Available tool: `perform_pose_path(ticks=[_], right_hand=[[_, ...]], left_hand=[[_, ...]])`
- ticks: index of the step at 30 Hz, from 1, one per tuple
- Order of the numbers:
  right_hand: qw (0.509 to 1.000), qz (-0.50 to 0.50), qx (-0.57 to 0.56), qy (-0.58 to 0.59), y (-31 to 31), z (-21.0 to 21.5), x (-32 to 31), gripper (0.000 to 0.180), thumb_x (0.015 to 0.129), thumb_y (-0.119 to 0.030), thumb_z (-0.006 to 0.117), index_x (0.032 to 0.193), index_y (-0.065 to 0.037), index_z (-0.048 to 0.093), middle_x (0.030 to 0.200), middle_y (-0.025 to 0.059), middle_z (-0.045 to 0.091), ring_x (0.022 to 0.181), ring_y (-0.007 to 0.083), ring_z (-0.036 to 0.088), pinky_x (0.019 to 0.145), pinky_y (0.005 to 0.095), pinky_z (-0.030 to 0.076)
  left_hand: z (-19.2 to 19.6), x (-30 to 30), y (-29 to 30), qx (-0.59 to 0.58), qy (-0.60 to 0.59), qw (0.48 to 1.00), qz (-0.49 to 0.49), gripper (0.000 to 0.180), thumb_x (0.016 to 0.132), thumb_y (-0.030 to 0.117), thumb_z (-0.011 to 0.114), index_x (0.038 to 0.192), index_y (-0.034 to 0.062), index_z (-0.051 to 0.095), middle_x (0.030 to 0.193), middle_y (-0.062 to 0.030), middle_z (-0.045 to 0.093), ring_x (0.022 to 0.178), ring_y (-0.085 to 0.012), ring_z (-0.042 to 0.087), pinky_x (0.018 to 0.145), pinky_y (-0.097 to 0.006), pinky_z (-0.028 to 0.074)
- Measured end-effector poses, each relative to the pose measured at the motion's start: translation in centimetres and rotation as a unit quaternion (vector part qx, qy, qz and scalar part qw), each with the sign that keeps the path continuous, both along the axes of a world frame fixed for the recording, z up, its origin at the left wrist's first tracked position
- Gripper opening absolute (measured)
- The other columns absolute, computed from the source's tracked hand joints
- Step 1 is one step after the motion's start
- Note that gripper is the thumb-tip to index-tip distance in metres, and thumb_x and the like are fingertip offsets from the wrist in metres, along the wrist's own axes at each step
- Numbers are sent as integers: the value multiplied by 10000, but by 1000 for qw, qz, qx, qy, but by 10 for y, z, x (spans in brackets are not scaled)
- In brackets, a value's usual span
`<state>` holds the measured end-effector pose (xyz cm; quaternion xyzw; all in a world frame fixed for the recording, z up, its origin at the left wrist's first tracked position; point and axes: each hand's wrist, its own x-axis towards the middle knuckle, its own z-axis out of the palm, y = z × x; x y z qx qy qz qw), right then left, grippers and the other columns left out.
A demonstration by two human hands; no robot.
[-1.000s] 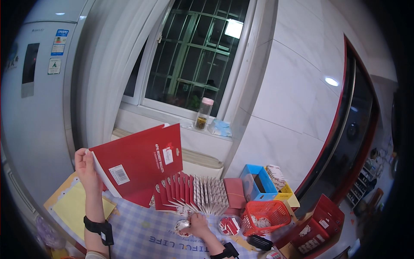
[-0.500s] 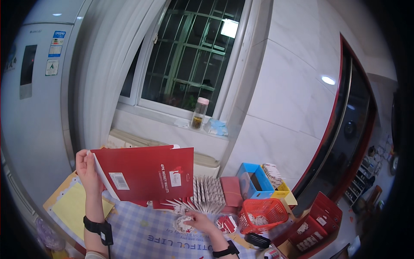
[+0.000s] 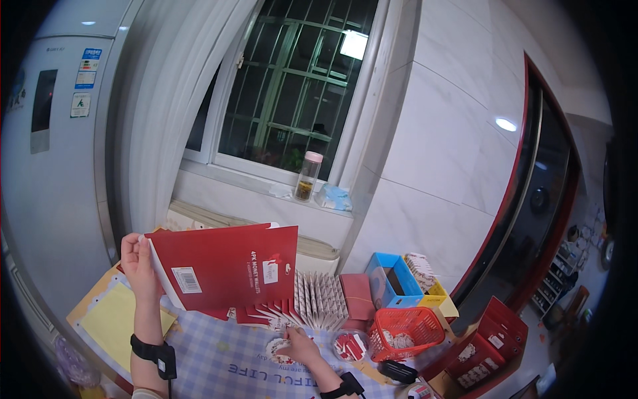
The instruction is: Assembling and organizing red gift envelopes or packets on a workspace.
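Observation:
My left hand (image 3: 138, 263) is closed on the left edge of a folded red card (image 3: 222, 256) with a white inside, a barcode patch and a hang hole, held up above the table. My right hand (image 3: 304, 347) reaches down at a small round dish (image 3: 274, 352) of whitish pieces, its fingers pressed together at the rim; whatever is between them is too small to make out. Behind the right hand stands a fanned row of patterned paper wallets (image 3: 321, 299), with red ones at its left end. To its right is a clear round tub (image 3: 350, 346) of red and white pieces.
A red plastic basket (image 3: 425, 329), a blue bin (image 3: 392, 276) and a yellow bin (image 3: 435, 292) stand at the right, near a stack of dull red card (image 3: 357, 296). A black object (image 3: 397, 370) and an opened red carton (image 3: 482, 349) are nearer. Yellow paper (image 3: 119, 319) lies left.
My right hand has shifted slightly left, its fingers drawn further over the dish of whitish pieces. The left hand and red card have moved and tilted only a little.

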<state>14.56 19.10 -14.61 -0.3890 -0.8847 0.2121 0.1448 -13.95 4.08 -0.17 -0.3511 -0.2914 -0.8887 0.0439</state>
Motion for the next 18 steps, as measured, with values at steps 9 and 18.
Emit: perform_pose_path(ticks=[9, 18], right_hand=[[955, 44, -210, 203, 1, 51, 24, 213, 760, -108, 637, 934, -53, 526, 687, 16, 584, 614, 59, 504, 560, 205, 401], [855, -324, 185, 361, 3, 131, 153, 205, 734, 31, 557, 926, -22, 511, 866, 105, 592, 784, 170, 578, 689, 266, 449]], left_hand=[[-2, 3, 4, -23, 10, 1000, 0, 74, 900, 141, 454, 888, 68, 455, 777, 4, 568, 699, -36, 522, 659, -173, 413], [-3, 3, 7, -24, 7, 1000, 16, 71, 895, 125, 457, 888, 54, 451, 748, -13, 575, 659, -35, 521, 611, -162, 409]])
